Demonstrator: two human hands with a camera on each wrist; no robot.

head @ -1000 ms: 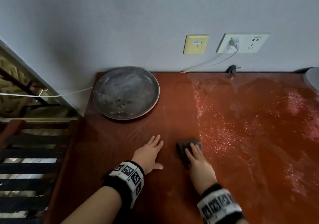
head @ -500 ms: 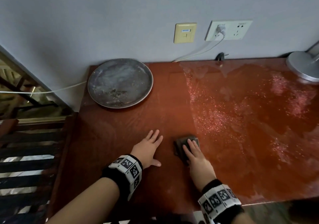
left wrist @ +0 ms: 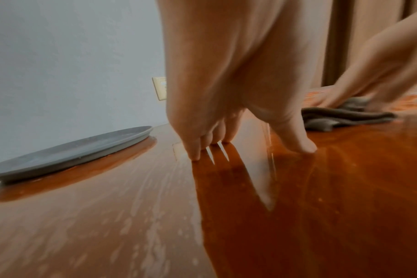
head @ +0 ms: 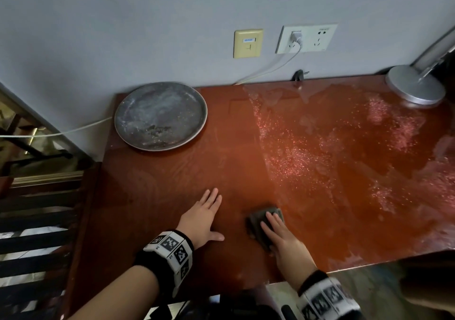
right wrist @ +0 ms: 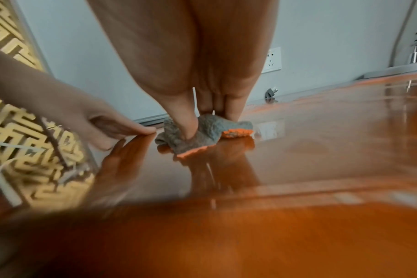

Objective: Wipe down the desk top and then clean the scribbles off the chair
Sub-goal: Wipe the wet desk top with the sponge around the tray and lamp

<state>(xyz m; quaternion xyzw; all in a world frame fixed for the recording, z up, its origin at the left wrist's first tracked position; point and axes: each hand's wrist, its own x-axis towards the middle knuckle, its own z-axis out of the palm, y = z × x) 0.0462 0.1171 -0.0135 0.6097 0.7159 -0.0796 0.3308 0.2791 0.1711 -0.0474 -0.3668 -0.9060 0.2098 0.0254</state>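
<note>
Lying under rt hand (head: 283, 238): cloth (head: 261, 221)

Pale grey wall (head: 147, 24) well ahead of the left hand (head: 200, 217). Beyond the right hand (head: 285, 243), set in that wall, a cream switch plate (head: 248, 43) and a white double socket (head: 306, 38) with one white plug (head: 296, 37) in. Far off to that hand's right, a round silver lamp base (head: 416, 88). Left of the left hand, dark slats (head: 37, 221) and a gold lattice screen (right wrist: 10, 47). Dim, cool light throughout.
</note>
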